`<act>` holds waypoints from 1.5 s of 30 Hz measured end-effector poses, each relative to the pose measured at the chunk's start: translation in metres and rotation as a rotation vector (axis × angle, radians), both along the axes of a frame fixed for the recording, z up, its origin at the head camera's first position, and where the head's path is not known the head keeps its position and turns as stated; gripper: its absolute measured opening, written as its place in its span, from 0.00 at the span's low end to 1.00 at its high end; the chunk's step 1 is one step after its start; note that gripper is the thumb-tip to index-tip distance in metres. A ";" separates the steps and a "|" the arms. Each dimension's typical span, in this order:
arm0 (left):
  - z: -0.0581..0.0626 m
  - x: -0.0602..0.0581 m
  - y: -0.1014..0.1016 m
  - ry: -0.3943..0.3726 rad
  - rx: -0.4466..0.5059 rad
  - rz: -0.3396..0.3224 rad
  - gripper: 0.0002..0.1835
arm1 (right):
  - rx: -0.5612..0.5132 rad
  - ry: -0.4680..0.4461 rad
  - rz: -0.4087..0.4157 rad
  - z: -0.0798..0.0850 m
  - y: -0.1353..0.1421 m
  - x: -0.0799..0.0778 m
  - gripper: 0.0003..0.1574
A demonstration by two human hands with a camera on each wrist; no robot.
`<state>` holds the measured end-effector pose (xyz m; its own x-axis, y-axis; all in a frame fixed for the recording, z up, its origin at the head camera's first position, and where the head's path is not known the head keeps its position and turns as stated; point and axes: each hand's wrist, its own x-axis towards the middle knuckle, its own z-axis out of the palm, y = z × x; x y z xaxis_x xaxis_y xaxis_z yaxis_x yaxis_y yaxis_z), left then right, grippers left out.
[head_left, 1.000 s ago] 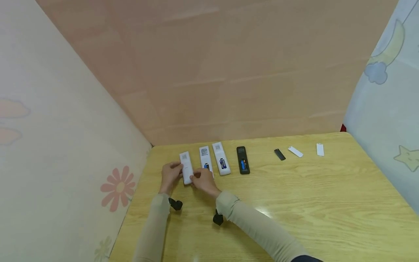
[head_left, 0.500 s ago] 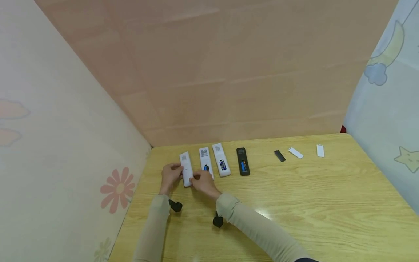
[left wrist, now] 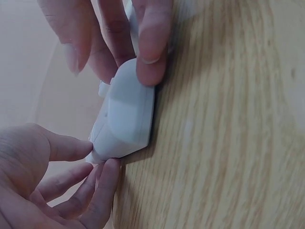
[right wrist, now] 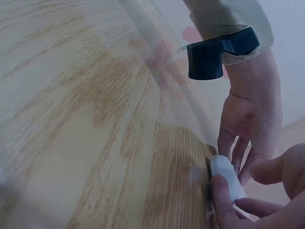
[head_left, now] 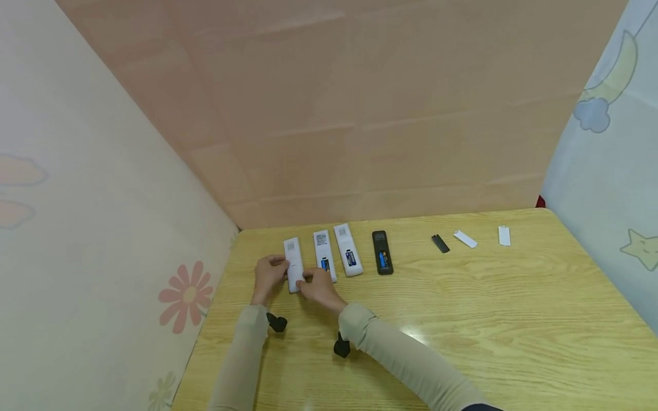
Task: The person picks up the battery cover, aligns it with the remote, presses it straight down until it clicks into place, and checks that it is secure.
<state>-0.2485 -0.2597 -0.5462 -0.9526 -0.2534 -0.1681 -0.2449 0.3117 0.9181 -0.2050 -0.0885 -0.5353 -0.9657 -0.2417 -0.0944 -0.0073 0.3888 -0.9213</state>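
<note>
A white remote control [head_left: 292, 251] is at the left of the row, back face up, with a thin seam across its middle. My left hand [head_left: 267, 277] pinches its left edge between thumb and fingers. At its near end, my right hand [head_left: 320, 288] grips it, the thumb on the back face and fingers along the side. In the left wrist view, the rounded end of the remote control [left wrist: 128, 107] is close over the table, and a small white tab [left wrist: 102, 88] stands out beside the right fingers. In the right wrist view both hands meet at the remote control [right wrist: 226, 174].
Two more white remotes [head_left: 322, 240] [head_left: 343, 234] and a black remote [head_left: 381, 242] lie right of the hands, batteries showing in open compartments. Farther right are a black battery cover [head_left: 440, 244] and two white battery covers [head_left: 465, 238] [head_left: 504, 236]. A wall borders the table's left side.
The near end of the white remote control has shifted slightly toward the person. My right thumb has slid a little down its back face. Both arms stay nearly in place.
</note>
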 end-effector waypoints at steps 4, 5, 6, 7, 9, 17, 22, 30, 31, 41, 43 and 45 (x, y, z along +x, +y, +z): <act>0.000 0.000 0.001 0.006 -0.006 0.002 0.15 | 0.002 -0.020 0.001 0.001 0.000 0.000 0.25; 0.000 0.000 0.001 0.007 -0.009 0.002 0.15 | 0.000 -0.023 0.002 0.001 0.000 0.001 0.25; 0.000 0.000 0.002 0.007 -0.013 0.002 0.15 | -0.001 -0.031 0.004 0.001 0.001 0.001 0.25; 0.000 0.000 0.002 0.007 -0.017 0.002 0.15 | 0.001 -0.035 0.005 0.002 0.001 0.001 0.26; -0.001 -0.001 0.002 0.005 -0.022 0.002 0.15 | 0.000 -0.042 0.009 0.002 0.002 0.001 0.26; -0.001 0.000 0.000 0.015 -0.029 0.002 0.15 | 0.000 -0.029 0.021 0.004 0.003 0.002 0.29; 0.000 0.000 0.001 0.034 -0.085 0.001 0.17 | -0.024 -0.028 0.025 0.009 0.005 0.004 0.28; 0.013 0.002 0.009 0.059 -0.211 0.005 0.19 | -0.029 0.037 0.035 0.010 0.019 -0.002 0.24; 0.014 0.002 0.011 0.068 -0.218 0.003 0.20 | -0.034 0.042 0.035 0.010 0.022 -0.004 0.23; 0.027 -0.002 0.033 0.115 -0.228 -0.055 0.20 | -0.033 0.120 0.013 0.017 0.049 -0.012 0.19; 0.028 -0.003 0.038 0.126 -0.201 -0.067 0.20 | -0.046 0.116 0.011 0.022 0.055 -0.013 0.18; 0.030 -0.004 0.043 0.136 -0.171 -0.083 0.20 | -0.060 0.102 0.008 0.026 0.061 -0.013 0.18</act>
<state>-0.2530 -0.2170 -0.5161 -0.9825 -0.1865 0.0022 -0.0892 0.4799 0.8728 -0.2181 -0.0274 -0.5093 -0.9675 -0.2522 0.0196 -0.1056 0.3322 -0.9373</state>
